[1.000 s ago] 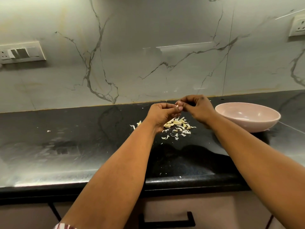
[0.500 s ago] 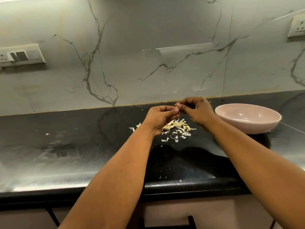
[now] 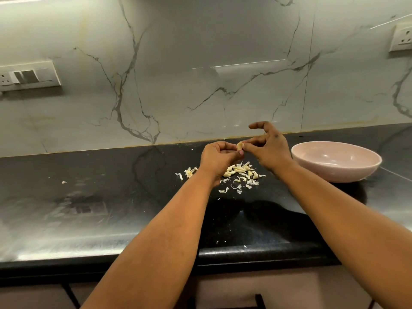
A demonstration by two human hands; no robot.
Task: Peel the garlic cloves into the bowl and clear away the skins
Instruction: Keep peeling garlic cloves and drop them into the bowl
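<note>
On the marble backsplash at far left sits a white switch panel (image 3: 27,76). Below it runs the black tabletop (image 3: 100,197), glossy with reflections, and a tiny stray scrap of skin (image 3: 64,182) lies alone on its left part. Further right, two loose bits of garlic skin (image 3: 188,172) lie just left of the left forearm.

The left hand (image 3: 219,158) is raised above the tabletop with its fingers curled in, pinching a pale garlic clove (image 3: 239,146) between thumb and fingertips. The right hand (image 3: 268,148) meets it from the other side: its thumb and a middle finger nip the same clove, while its index finger is lifted and hooked clear above and the remaining fingers are loosely bent. The clove is held in the air between both hands, directly above the heap.

Under the hands, on the tabletop, lies a small pile of cloves and skins (image 3: 242,175), with flakes scattered toward the near edge.

Right of the right hand, apart from the pile, stands a pale pink bowl (image 3: 336,172) on the tabletop; its inside shows only glossy highlights. High at far right on the wall is a white power socket (image 3: 402,37).
</note>
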